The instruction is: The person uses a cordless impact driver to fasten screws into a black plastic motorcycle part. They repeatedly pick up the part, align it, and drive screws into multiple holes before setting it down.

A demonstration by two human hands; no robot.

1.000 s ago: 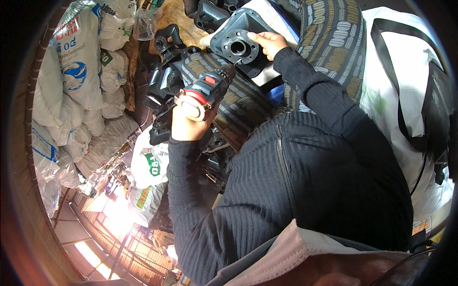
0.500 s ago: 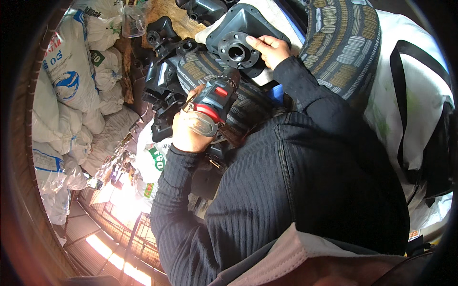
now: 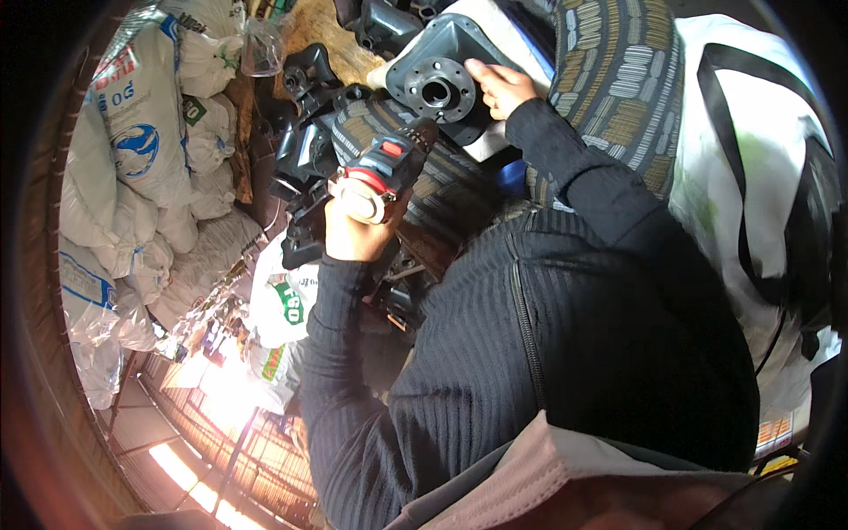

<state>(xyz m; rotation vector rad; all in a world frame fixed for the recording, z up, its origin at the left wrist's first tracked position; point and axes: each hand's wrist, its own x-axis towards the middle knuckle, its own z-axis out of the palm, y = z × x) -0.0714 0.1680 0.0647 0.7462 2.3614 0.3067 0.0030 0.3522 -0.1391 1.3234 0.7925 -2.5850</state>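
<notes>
My left hand point(image 3: 353, 231) is wrapped round a cordless drill point(image 3: 385, 161), dark grey with red parts. The drill's chuck points up and to the right, close to the lower edge of a black moulded part point(image 3: 473, 37). A round flange point(image 3: 456, 72) with a central opening and several small holes faces me on that part. Beside the flange's right edge is my right hand point(image 3: 508, 90), its fingers bent together. Anything small between them is hidden. The part rests over my lap, between my patterned trouser legs point(image 3: 609, 97), on something white.
More black moulded parts point(image 3: 309, 141) lie heaped to the left. Behind them is a wooden surface point(image 3: 314, 35) with a clear plastic cup point(image 3: 261, 51). White sacks point(image 3: 146, 115) are stacked at the far left. A white bag point(image 3: 720, 221) with black straps stands at the right.
My right hand's thumb has shifted from the flange's face to its right edge. The drill has moved slightly left, still in my left hand. The view has shifted a little.
</notes>
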